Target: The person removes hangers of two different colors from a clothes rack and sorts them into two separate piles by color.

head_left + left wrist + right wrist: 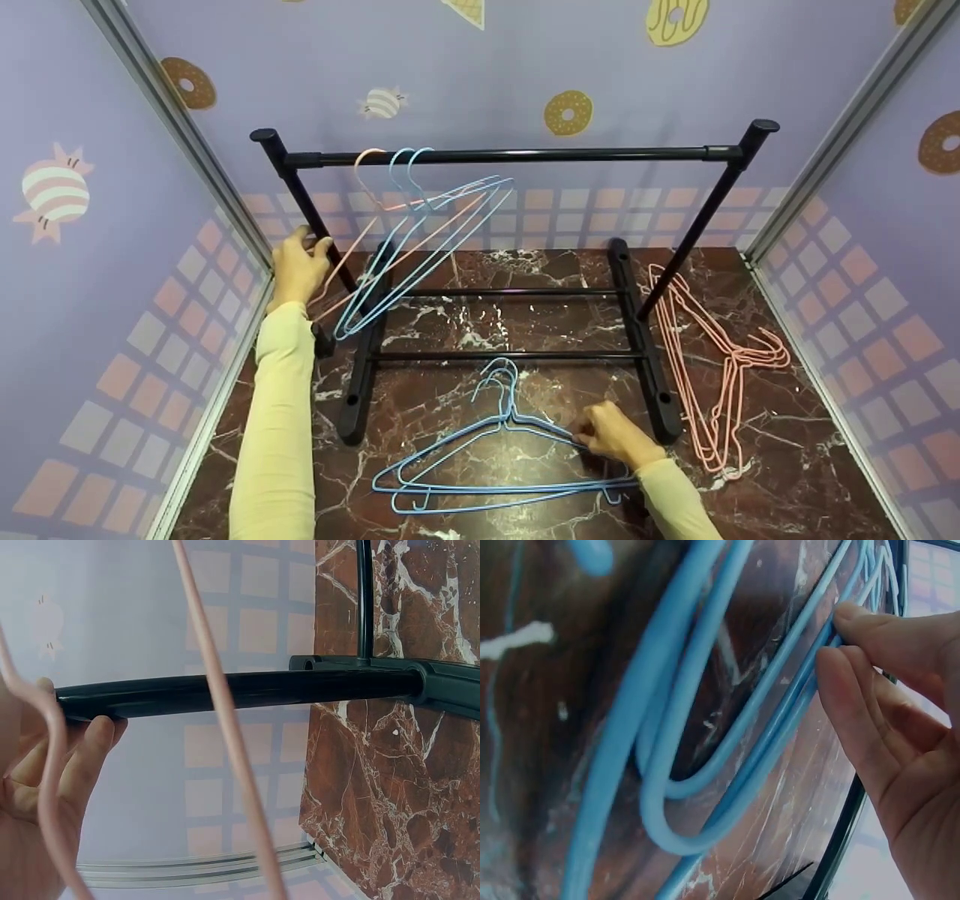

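Observation:
My left hand [298, 268] grips the left post [180, 695] of a black garment rack [517, 155], fingers and thumb on either side of it. A pink hanger [370, 232] and two blue hangers [442, 259] hang near the left end of the rail. In the left wrist view the pink hanger's wires cross in front of the post. My right hand [613, 433] pinches the right shoulder of a blue hanger [727, 817] between thumb and fingertips. That hanger lies among several blue hangers [450, 491] stacked on the floor in front of the rack.
Several pink hangers [720, 375] lie in a pile right of the rack's right foot [646, 360]. Two low crossbars [517, 355] join the feet. Brown marbled floor [555, 517] lies below, and patterned walls [465, 75] enclose the back and both sides.

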A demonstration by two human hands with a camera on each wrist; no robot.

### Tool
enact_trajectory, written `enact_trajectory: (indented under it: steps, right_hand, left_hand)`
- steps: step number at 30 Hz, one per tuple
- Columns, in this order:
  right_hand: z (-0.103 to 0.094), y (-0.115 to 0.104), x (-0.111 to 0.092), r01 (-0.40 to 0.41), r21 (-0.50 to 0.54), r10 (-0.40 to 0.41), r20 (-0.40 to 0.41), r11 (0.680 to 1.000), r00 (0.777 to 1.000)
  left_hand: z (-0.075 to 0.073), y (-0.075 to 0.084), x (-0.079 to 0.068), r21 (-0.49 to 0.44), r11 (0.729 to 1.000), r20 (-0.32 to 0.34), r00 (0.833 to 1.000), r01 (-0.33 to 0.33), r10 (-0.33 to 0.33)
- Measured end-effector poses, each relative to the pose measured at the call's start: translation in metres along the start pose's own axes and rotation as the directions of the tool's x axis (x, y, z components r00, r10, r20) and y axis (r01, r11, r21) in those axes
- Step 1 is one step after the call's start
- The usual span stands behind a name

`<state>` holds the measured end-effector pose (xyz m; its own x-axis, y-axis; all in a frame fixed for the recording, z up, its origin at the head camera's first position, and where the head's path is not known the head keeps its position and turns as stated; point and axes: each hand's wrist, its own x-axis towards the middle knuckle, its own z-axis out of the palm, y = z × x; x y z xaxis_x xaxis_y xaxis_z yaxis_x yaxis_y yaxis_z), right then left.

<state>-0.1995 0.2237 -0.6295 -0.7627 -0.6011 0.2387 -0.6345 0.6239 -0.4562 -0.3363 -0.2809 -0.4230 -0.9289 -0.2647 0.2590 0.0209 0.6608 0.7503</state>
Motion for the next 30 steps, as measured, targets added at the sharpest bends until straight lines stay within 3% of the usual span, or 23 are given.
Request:
enact_trajectory:
  steps: [5,9,13,18,24,30]
  right_hand:
    - [0.001,-0.001,-0.002,0.031,-0.034,-0.031,-0.004,0.999,1.0]
    - [0.001,-0.005,-0.002,0.007,-0.021,-0.006,0.027,1.0,1.0]
    - [-0.004,-0.01,0.009,0.034,-0.019,-0.034,0.008,0.999,0.999]
    - [-0.02,-0.024,0.048,0.119,-0.035,-0.121,-0.063,0.992,0.991]
    - [-0.041,-0.05,0.1,0.101,-0.09,-0.113,-0.142,0.991,0.983]
    - [-0.053,-0.087,0.157,0.101,-0.003,-0.099,-0.242,0.995,0.965]
  left_hand:
    - [0.0,-0.001,-0.001,0.003,1.0,0.005,1.0,0.0,0.0]
    - [0.0,-0.001,0.0,0.009,1.0,0.0,1.0,0.002,-0.002]
    - [0.0,-0.001,0.001,0.009,1.0,0.0,1.0,0.001,-0.001]
    - [0.002,-0.001,0.0,0.008,1.0,-0.008,1.0,-0.009,0.009]
    - [0.003,-0.001,-0.001,-0.003,1.0,0.0,1.0,-0.011,0.011]
    - [0.001,-0.001,0.001,0.001,1.0,-0.003,1.0,-0.011,0.011]
